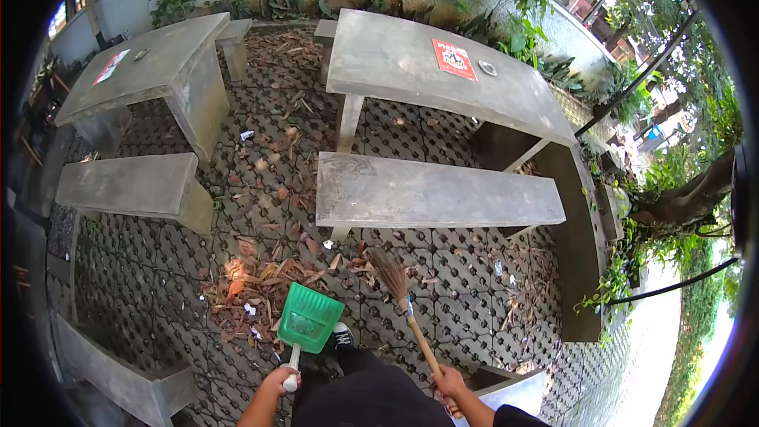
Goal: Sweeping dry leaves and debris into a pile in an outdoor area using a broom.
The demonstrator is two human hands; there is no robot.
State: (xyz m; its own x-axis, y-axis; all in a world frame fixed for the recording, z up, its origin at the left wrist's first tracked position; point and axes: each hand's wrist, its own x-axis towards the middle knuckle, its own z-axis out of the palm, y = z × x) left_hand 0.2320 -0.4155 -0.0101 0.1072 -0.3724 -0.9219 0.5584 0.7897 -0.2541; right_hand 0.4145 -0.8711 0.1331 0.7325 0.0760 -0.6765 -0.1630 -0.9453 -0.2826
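Observation:
A green plastic dustpan (309,317) hangs in front of me at the left, and my left hand (281,381) is closed around its white handle. With my right hand (450,384) I grip the wooden stick of a straw broom (392,273). Its bristles point away from me, toward the concrete bench; whether they touch the ground I cannot tell. Beyond and left of the dustpan lies a pile of dry brown leaves (267,284), mixed with scraps of white paper (249,309). My shoe (343,335) shows beside the dustpan.
A concrete bench (436,190) and a concrete table (403,71) with a red sign (455,60) stand ahead. Another table (154,65) and bench (127,184) are at the left. More leaves (284,53) litter the perforated paving (154,296). A low bench (130,385) stands at lower left.

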